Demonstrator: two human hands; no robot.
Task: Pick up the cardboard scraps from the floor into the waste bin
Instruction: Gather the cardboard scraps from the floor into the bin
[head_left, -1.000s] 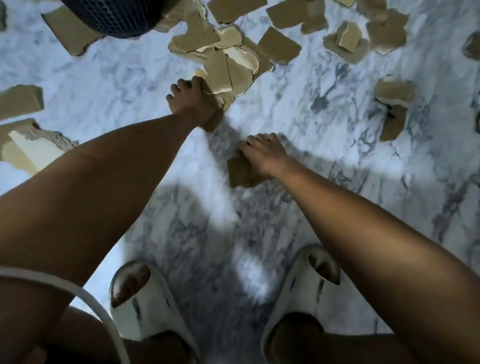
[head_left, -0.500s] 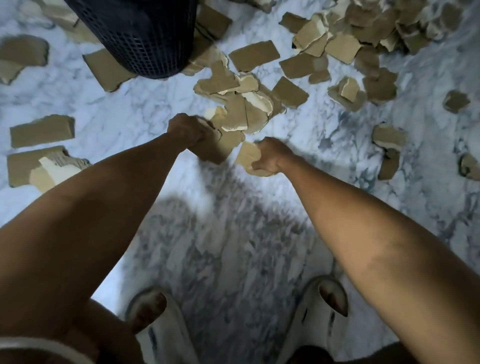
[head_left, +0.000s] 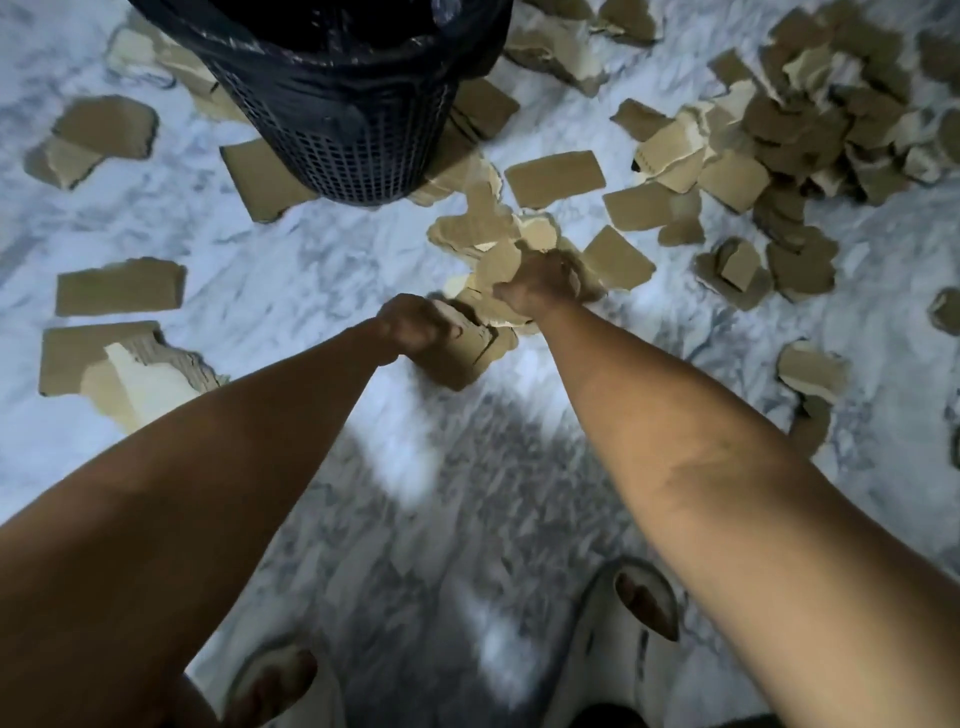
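Cardboard scraps (head_left: 555, 178): light, stiff, torn flat pieces strewn over the marble floor (head_left: 311, 260) around the black waste bin (head_left: 358, 119); left hand (head_left: 415, 327) and right hand (head_left: 540, 283) each fisted on a scrap, best pinched by edges

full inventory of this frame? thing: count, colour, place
waste bin: one, dark mesh with black liner, top centre, standing on scraps.
cardboard scraps: dozens, tan and pale, scattered left, centre and right; densest pile at upper right.
floor: white marble with grey veins.
slippers: two, white, bottom edge.
left hand: closed on a scrap, centre.
right hand: closed on scraps in the centre cluster.
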